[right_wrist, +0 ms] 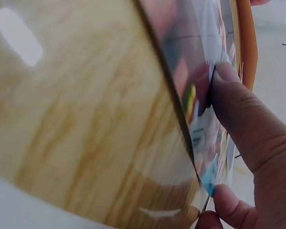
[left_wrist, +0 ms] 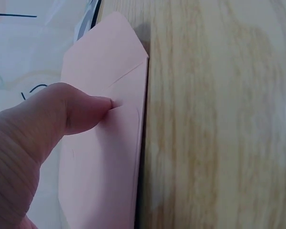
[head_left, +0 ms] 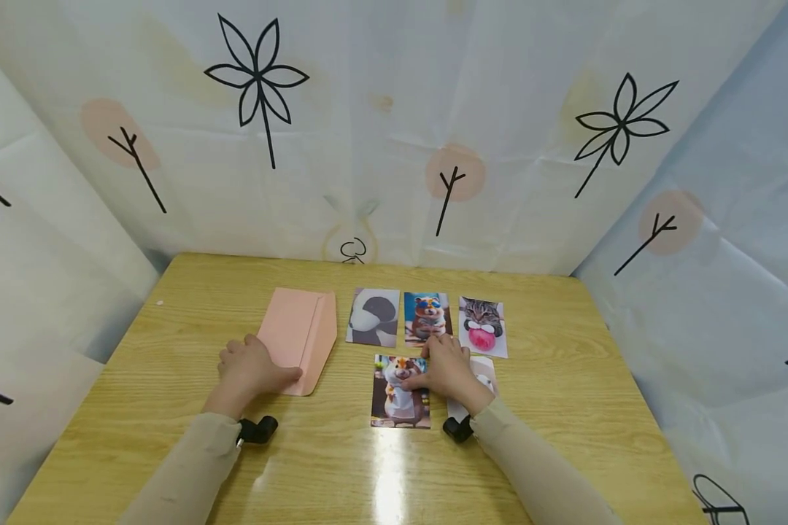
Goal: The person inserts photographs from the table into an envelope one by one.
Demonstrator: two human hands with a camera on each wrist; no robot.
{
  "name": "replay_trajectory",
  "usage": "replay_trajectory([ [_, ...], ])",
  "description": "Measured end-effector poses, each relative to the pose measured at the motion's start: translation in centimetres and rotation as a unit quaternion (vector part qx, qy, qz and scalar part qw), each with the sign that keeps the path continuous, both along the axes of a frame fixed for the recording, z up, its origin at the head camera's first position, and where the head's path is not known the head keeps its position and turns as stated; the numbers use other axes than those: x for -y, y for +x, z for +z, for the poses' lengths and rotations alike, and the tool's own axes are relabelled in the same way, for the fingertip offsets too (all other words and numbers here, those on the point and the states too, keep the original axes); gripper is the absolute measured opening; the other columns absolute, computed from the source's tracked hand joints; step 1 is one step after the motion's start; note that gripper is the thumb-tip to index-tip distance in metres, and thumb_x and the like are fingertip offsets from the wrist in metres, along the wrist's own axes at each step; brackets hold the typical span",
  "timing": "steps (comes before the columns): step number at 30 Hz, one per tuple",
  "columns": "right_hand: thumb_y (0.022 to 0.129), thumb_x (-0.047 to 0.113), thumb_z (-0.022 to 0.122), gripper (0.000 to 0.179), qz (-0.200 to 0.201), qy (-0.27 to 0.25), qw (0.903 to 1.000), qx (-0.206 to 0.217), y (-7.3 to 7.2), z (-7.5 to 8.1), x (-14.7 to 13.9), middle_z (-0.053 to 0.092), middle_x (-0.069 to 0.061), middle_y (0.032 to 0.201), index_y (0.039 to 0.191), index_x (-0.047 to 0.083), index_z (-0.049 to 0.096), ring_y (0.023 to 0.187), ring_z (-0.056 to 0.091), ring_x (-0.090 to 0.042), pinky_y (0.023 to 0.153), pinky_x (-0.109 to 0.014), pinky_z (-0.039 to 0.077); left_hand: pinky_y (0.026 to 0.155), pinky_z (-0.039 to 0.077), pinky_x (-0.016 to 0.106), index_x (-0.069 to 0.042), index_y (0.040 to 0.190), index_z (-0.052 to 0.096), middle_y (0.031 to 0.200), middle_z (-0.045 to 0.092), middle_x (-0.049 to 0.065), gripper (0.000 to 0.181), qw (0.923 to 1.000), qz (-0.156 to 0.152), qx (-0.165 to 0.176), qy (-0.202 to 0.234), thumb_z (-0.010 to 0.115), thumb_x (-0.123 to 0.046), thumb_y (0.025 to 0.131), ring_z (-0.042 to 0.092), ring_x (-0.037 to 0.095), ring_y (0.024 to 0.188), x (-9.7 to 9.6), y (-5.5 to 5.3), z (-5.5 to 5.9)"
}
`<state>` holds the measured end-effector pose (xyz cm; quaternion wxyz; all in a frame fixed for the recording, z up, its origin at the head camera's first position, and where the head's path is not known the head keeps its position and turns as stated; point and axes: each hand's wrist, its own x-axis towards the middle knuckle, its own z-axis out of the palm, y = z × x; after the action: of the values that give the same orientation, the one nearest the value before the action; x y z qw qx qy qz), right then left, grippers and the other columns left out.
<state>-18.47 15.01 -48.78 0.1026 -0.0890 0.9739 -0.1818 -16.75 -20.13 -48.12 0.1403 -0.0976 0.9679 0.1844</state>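
Thumb [left_wrist: 86, 113] outstretched — left hand [head_left: 252, 366] on envelope [head_left: 291, 319]

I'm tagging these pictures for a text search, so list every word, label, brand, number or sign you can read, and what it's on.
No readable text anywhere.
Envelope: no lettering visible.
Front hamster card: any small print is too blurred to read.
Other cards: none legible.
Wall sheet: line drawings, no words.

From here I make out a small, black, rounded wrist camera [head_left: 263, 429] behind each grip, then a long beige fabric sleeve [head_left: 184, 467].
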Motion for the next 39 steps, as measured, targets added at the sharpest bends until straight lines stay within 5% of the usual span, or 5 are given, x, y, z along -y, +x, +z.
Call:
replay_trajectory([
  [13,0.06,0.059,0.084,0.066,-0.008,-0.034,0.9993,0.012,0.2,-0.1,0.0,0.051,0.004,0.083,0.096,0.016,0.05,0.078,0.044,-0.021,0.076,-0.043,0.027,0.081,0.034,0.06,0.02,0.118,0.038,0.107,0.036,0.037,0.096,0.9942,-0.011,-0.107,-0.002,0.075,-0.052,0.067,0.035,0.05,0.101,-1.0,-0.2,0.8],
  [20,0.085,0.035,0.074,0.043,0.007,-0.13,0.9913,0.02,0.3,-0.3,-0.4,0.05,-0.003,0.074,0.107,0.01,0.046,0.058,0.042,-0.016,0.06,-0.033,0.036,0.093,0.026,0.058,0.007,0.141,0.029,0.129,0.03,0.031,0.105,0.9667,-0.084,-0.223,0.093,0.079,-0.046,0.066,0.027,0.046,0.117,-2.3,-0.5,0.6],
  [25,0.095,0.02,0.063,0.029,0.017,-0.208,0.9774,0.033,0.1,-0.1,-0.8,0.056,-0.002,0.078,0.119,0.01,0.051,0.057,0.05,-0.014,0.054,-0.032,0.041,0.096,0.025,0.056,0.006,0.146,0.025,0.131,0.028,0.028,0.11,0.9551,-0.119,-0.234,0.138,0.081,-0.045,0.067,0.027,0.044,0.118,-2.6,-0.3,0.5],
  [34,0.097,0.016,0.059,0.028,-0.014,-0.266,0.9639,-0.009,-0.5,0.8,-1.3,0.058,-0.002,0.089,0.124,0.013,0.061,0.075,0.06,-0.016,0.053,-0.031,0.044,0.096,0.023,0.057,0.007,0.144,0.027,0.13,0.031,0.031,0.11,0.9606,-0.105,-0.233,0.109,0.081,-0.044,0.063,0.028,0.046,0.116,-2.4,-0.3,0.5],
  [39,0.098,0.02,0.057,0.029,-0.067,-0.333,0.9405,-0.016,-0.9,1.9,-1.8,0.057,-0.007,0.095,0.126,0.013,0.061,0.078,0.063,-0.022,0.048,-0.031,0.043,0.097,0.021,0.058,0.007,0.144,0.026,0.129,0.033,0.031,0.106,0.9607,-0.1,-0.246,0.081,0.077,-0.039,0.064,0.029,0.047,0.115,-2.5,-0.1,0.6],
])
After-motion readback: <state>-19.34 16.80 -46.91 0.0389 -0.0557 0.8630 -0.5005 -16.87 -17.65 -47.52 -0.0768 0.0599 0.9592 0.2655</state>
